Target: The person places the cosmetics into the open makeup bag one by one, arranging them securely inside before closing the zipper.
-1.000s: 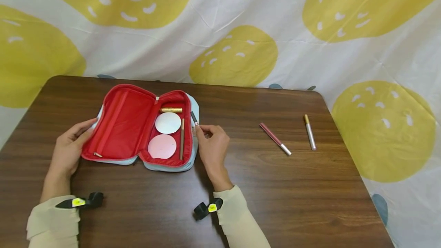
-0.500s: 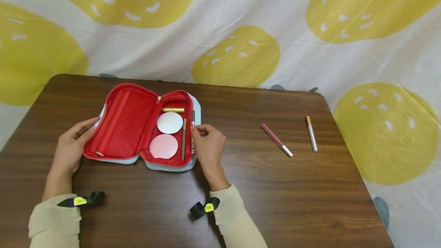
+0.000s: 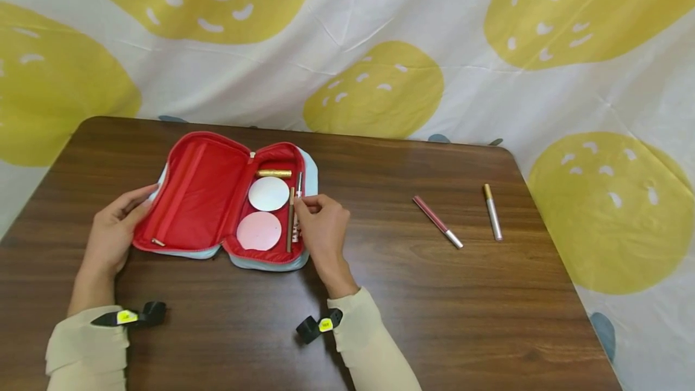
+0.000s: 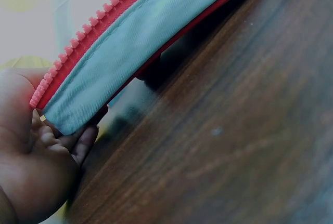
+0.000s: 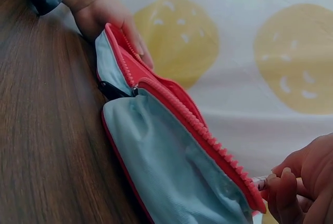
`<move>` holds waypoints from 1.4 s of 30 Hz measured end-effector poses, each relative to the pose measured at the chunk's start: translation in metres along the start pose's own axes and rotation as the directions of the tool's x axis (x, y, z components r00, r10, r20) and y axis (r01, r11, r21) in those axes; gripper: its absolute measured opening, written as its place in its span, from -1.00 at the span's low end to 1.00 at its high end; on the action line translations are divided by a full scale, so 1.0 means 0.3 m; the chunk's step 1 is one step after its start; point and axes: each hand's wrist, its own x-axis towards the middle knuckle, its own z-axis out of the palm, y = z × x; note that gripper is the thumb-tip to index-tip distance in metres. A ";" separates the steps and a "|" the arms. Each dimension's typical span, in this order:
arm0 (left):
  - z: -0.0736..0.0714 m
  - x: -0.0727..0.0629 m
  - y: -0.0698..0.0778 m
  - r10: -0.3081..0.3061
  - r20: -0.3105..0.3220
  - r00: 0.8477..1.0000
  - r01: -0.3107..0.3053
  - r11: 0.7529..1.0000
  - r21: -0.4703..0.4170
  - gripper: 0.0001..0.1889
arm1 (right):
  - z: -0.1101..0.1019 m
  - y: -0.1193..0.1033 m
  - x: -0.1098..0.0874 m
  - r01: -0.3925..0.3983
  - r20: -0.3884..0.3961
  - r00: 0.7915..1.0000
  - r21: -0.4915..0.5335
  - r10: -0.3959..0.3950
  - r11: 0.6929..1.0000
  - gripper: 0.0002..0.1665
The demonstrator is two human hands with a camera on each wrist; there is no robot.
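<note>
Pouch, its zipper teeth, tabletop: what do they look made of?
Pouch: matte fabric, judging by diagonal weave and soft creases. Zipper teeth: probably moulded plastic; chunky, coral-red, no metallic glint. Tabletop: wood or wood-look laminate, satin; brown grain and sheen, can't tell which.

brown stick (image 3: 290, 220) blocks right fingers (image 3: 305, 205) leftward

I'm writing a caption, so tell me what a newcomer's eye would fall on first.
Probably the open pouch, with its bright red lining, on the left part of the brown table. Next, the big yellow patches on the white cloth behind, then the white disc and pink disc in the pouch's right half.
</note>
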 end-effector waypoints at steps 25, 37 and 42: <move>0.002 0.001 0.003 -0.002 -0.008 1.000 0.002 1.000 0.009 -0.63 | 0.002 0.043 0.004 0.072 -0.043 0.995 -0.266 -0.086 0.961 -0.84; 0.003 0.000 0.003 0.003 0.003 1.000 -0.003 1.000 -0.020 -0.63 | -0.008 0.054 0.006 0.003 -0.004 1.000 -0.298 -0.004 0.955 -0.82; -0.001 0.000 0.007 -0.022 -0.018 1.000 0.024 0.993 0.116 -0.55 | -0.009 0.060 0.007 0.016 -0.026 0.999 -0.260 -0.024 0.965 -0.84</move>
